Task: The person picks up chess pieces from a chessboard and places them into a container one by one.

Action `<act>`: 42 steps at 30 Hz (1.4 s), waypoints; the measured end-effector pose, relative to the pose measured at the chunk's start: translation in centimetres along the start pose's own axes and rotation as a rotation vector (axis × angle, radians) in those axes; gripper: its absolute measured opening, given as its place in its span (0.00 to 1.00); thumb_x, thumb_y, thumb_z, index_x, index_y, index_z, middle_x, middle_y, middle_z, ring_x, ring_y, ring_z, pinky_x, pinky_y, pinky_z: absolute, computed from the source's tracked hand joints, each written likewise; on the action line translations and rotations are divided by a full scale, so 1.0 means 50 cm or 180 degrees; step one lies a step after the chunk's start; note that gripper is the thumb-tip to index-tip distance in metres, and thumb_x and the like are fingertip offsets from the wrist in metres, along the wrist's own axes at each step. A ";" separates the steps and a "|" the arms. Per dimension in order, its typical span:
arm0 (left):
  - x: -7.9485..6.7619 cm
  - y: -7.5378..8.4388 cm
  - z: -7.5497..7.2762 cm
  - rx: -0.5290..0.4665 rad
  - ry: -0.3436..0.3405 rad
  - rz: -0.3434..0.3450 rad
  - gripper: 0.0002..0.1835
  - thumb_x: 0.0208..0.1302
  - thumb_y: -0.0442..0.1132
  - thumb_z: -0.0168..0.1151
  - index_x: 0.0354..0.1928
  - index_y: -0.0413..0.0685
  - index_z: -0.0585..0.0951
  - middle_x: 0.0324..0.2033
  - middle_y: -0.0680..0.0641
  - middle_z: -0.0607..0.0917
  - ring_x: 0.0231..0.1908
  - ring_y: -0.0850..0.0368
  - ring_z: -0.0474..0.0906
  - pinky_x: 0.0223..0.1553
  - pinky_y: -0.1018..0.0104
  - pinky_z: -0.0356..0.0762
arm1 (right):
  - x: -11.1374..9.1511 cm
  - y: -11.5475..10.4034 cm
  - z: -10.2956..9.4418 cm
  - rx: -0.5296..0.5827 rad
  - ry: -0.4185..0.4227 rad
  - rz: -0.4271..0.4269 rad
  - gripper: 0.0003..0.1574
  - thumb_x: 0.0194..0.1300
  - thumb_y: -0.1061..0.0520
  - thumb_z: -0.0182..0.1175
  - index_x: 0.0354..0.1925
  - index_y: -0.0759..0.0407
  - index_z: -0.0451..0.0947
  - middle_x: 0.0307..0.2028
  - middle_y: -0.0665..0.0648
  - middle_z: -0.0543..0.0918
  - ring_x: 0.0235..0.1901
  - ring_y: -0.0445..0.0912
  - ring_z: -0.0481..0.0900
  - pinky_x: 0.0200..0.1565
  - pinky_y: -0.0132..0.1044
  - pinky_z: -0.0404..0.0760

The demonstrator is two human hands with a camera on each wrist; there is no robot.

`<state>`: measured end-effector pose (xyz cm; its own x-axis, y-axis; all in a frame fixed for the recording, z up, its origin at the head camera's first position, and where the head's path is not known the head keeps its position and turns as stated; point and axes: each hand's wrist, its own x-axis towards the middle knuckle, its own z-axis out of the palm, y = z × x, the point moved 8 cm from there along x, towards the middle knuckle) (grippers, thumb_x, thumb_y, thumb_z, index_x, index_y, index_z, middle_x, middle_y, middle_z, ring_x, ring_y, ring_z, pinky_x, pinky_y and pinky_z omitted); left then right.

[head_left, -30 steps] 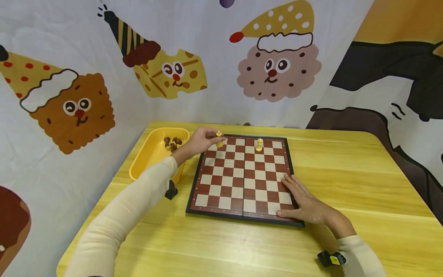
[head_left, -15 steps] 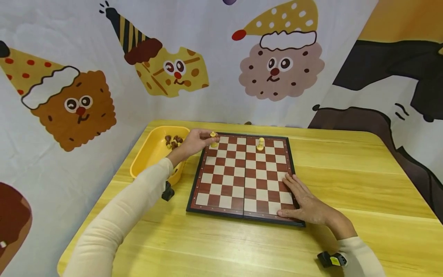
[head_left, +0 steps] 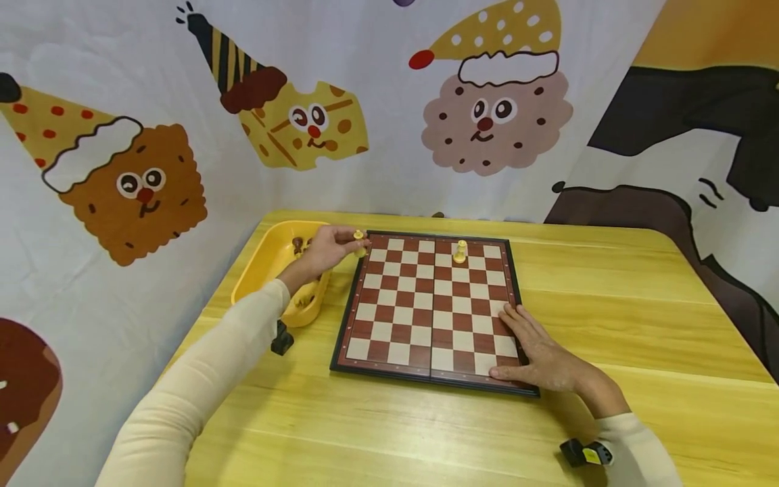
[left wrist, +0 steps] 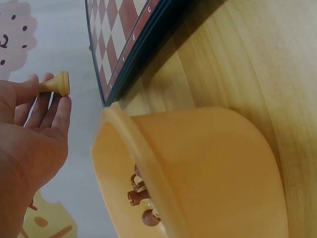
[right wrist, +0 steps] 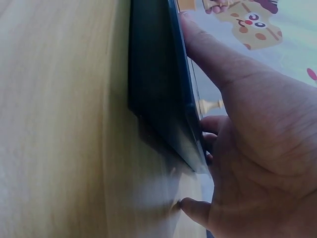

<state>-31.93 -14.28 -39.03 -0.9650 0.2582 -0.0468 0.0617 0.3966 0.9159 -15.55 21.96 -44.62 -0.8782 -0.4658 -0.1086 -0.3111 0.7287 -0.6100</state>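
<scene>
My left hand (head_left: 328, 250) pinches a pale yellow chess piece (head_left: 360, 243) between thumb and fingers, above the far left corner of the chessboard (head_left: 402, 297). In the left wrist view the round base of that chess piece (left wrist: 60, 84) sticks out past the fingers. A second yellow chess piece (head_left: 460, 251) stands upright near the board's far edge, right of the fold. My right hand (head_left: 544, 355) rests on the board's near right edge, its fingers spread. From the right wrist, the thumb (right wrist: 208, 47) lies along the board's dark side (right wrist: 158, 74).
A yellow plastic tray (head_left: 249, 270) stands left of the board, partly behind my left forearm. Several brown and yellow chess pieces (left wrist: 138, 193) lie in it. The wooden table (head_left: 621, 304) meets a cartoon-printed cloth (head_left: 389, 182) at its far side.
My left hand has moved left with the chess piece, from over the far left squares to the board's left border near the tray. The right hand stays on the board.
</scene>
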 end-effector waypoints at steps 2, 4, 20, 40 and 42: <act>-0.002 0.001 -0.007 0.0088 0.0043 -0.0004 0.19 0.75 0.38 0.62 0.63 0.38 0.80 0.55 0.41 0.84 0.59 0.45 0.78 0.60 0.48 0.75 | -0.001 -0.001 0.000 0.0020 -0.0001 0.0003 0.70 0.60 0.37 0.73 0.80 0.67 0.44 0.79 0.69 0.40 0.77 0.65 0.32 0.66 0.75 0.47; -0.004 0.002 -0.015 0.0124 0.0081 -0.0007 0.18 0.75 0.38 0.62 0.62 0.38 0.81 0.54 0.40 0.85 0.56 0.46 0.79 0.56 0.51 0.77 | -0.001 -0.001 0.000 0.0040 -0.0002 0.0001 0.70 0.60 0.37 0.73 0.80 0.67 0.44 0.79 0.69 0.40 0.77 0.65 0.32 0.66 0.75 0.46; -0.026 -0.015 -0.085 -0.0062 0.0316 0.0015 0.17 0.77 0.35 0.57 0.62 0.36 0.80 0.56 0.40 0.84 0.56 0.48 0.81 0.43 0.60 0.82 | 0.002 0.000 -0.003 0.0090 0.0012 -0.0023 0.71 0.59 0.38 0.74 0.80 0.66 0.44 0.79 0.67 0.40 0.77 0.65 0.31 0.65 0.77 0.47; -0.040 -0.053 -0.139 -0.0129 0.0822 -0.0180 0.22 0.79 0.32 0.53 0.70 0.32 0.71 0.61 0.36 0.79 0.62 0.45 0.76 0.61 0.43 0.72 | 0.002 0.007 0.000 0.0178 0.0001 -0.0043 0.70 0.59 0.40 0.75 0.80 0.67 0.44 0.79 0.68 0.40 0.76 0.66 0.31 0.65 0.77 0.45; -0.041 -0.056 -0.141 -0.0113 0.0828 -0.0201 0.22 0.79 0.32 0.53 0.70 0.32 0.70 0.62 0.36 0.78 0.63 0.45 0.75 0.61 0.44 0.72 | 0.002 0.007 0.000 0.0172 0.0006 -0.0043 0.70 0.59 0.40 0.75 0.80 0.66 0.44 0.79 0.68 0.40 0.76 0.66 0.31 0.65 0.77 0.46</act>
<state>-31.92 -22.11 -38.69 -1.0000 -0.0029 -0.0045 -0.0052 0.3725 0.9280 -15.74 22.17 -44.81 -0.8748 -0.4744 -0.0985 -0.3029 0.6941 -0.6530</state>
